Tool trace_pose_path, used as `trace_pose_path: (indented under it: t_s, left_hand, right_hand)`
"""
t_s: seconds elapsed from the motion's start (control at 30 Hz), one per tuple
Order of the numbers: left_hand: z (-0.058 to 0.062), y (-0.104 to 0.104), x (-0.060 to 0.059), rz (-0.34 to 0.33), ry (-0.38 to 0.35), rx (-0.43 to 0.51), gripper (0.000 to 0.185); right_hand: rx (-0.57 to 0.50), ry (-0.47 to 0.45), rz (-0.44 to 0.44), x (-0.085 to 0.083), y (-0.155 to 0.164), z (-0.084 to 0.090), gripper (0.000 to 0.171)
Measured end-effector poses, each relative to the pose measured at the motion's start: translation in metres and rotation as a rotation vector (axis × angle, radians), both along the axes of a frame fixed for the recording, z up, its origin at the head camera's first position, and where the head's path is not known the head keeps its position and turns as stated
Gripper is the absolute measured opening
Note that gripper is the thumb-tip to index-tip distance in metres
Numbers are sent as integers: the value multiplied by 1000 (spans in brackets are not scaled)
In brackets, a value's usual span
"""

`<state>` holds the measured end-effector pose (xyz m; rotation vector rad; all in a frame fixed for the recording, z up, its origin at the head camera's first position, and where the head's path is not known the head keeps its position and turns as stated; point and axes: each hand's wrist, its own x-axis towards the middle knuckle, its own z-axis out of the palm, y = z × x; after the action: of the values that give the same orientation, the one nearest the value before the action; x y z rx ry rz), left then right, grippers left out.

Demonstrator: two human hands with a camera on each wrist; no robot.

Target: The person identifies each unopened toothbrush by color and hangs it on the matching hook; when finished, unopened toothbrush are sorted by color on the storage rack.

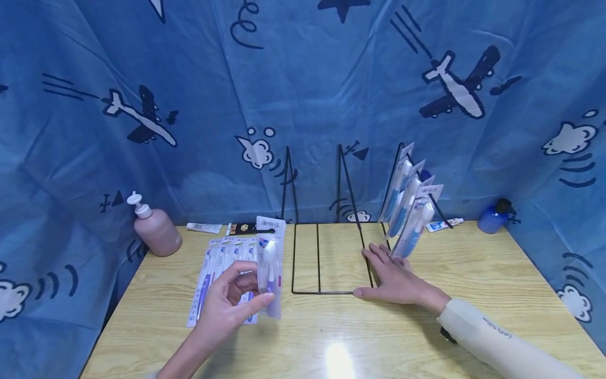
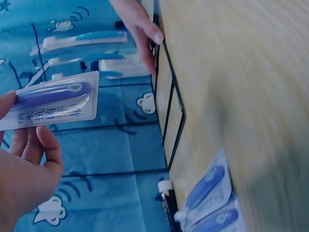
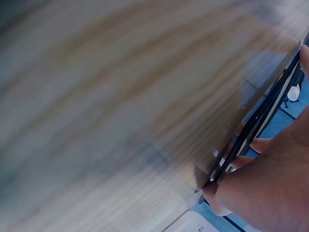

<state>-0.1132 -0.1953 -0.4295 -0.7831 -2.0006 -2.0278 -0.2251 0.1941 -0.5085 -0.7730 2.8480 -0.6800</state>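
Observation:
My left hand (image 1: 253, 284) pinches a clear pack with a purple toothbrush (image 1: 270, 266) upright above the table, thumb in front and fingers behind. The left wrist view shows the same toothbrush pack (image 2: 53, 99) over my left hand's fingers (image 2: 34, 150). My right hand (image 1: 385, 268) lies flat with straight fingers on the front right corner of a black wire rack (image 1: 326, 291). In the right wrist view my right hand (image 3: 270, 188) presses against the rack wire (image 3: 260, 121). Several blue toothbrush packs (image 1: 409, 205) hang on the rack's right upright.
A row of toothbrush packs (image 1: 218, 263) lies on the wooden table (image 1: 473, 273) left of the rack. A pink pump bottle (image 1: 153, 229) stands at the back left, a blue bottle (image 1: 492, 217) at the back right. Small tubes (image 1: 203, 227) lie along the blue curtain.

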Motion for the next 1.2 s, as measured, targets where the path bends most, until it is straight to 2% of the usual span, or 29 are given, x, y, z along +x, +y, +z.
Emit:
trace_pose_path:
  t_s: [0.17,0.37,0.47,0.6,0.77,0.97,1.1,1.2]
  left_hand:
    - [-7,7,-3,6,-17,-23,40]
    - [-15,12,-9,48,-39,-44,40]
    - [-20,15,-14,90,-77,-55,41]
    - [-25,19,-27,132,-104,-44,46]
    - [-27,26,-52,192,-81,-52,53]
    - [-26,33,-94,264,-17,-56,54]
    - [-25,36,-119,285,-29,-45,51]
    - [-22,40,-135,309,-58,-31,52]
  right_hand:
    - [13,16,6,-1,0,-1,110]
    - [10,2,3,1,0,-3,110]
    - [9,-3,-2,2,0,-2,110]
    - [11,6,0,2,0,0,111]
    - [25,25,3,0,0,0,110]
    - [12,43,13,-2,1,-4,110]
    - [-17,58,27,-2,2,-8,108]
    - [-16,48,22,-1,1,-5,109]
